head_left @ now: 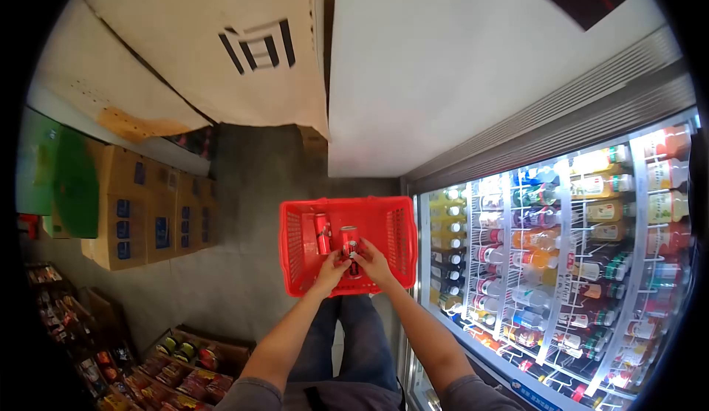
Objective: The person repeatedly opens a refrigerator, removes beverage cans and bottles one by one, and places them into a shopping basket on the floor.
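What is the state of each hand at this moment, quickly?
Left hand: closed, holding a red can.
Right hand: closed, holding the same red can.

1. There was one red basket [377, 211].
2. There were at least two red cans [323, 235].
3. There were one left hand [336, 265] and one right hand [375, 262].
4. There was one drinks fridge [425, 241].

We identify one red can [349, 241], silver end visible, held within the outline of the red basket [369, 203].
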Demonstrator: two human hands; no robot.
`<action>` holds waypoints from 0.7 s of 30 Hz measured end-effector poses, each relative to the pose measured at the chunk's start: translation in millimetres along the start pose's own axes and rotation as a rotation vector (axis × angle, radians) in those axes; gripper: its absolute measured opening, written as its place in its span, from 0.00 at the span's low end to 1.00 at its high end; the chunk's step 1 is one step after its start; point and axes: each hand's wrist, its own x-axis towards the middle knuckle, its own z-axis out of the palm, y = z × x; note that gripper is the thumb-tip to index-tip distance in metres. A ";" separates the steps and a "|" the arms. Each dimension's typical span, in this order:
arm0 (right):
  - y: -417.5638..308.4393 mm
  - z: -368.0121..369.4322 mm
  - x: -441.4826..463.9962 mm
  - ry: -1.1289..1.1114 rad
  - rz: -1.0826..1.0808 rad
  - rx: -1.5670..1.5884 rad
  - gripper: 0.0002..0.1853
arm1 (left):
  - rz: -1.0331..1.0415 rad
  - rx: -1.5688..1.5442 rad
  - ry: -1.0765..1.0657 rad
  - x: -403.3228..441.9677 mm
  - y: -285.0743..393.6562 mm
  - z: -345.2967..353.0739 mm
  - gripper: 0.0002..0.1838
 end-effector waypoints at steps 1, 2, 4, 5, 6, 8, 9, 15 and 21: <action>16.9 1.1 5.5 0.025 -0.012 -0.061 0.36 | -0.023 -0.019 0.003 8.6 -9.3 -2.0 0.34; 33.0 -0.4 9.8 0.024 0.012 -0.057 0.36 | -0.044 -0.037 0.006 18.2 -17.4 -3.6 0.34; 45.3 -0.2 25.2 0.049 0.082 -0.127 0.35 | -0.059 0.055 0.026 45.6 -38.5 -11.1 0.34; 55.2 0.0 38.5 0.047 0.104 -0.120 0.35 | -0.046 0.108 0.041 58.7 -48.3 -13.9 0.34; 77.6 -0.7 52.9 0.038 0.052 -0.104 0.35 | -0.035 0.161 0.055 70.3 -54.6 -15.9 0.34; 100.1 0.2 72.7 0.029 0.027 -0.077 0.36 | 0.059 0.254 0.119 93.8 -68.1 -18.4 0.34; 95.8 1.0 79.1 0.041 0.044 -0.156 0.37 | 0.107 0.285 0.133 101.4 -66.8 -19.3 0.33; 119.5 15.7 116.3 0.064 0.078 -0.315 0.35 | -0.017 0.442 0.289 129.7 -72.8 -20.2 0.31; 125.5 27.6 124.1 0.144 0.078 -0.392 0.31 | 0.007 0.525 0.360 127.5 -69.8 -13.2 0.27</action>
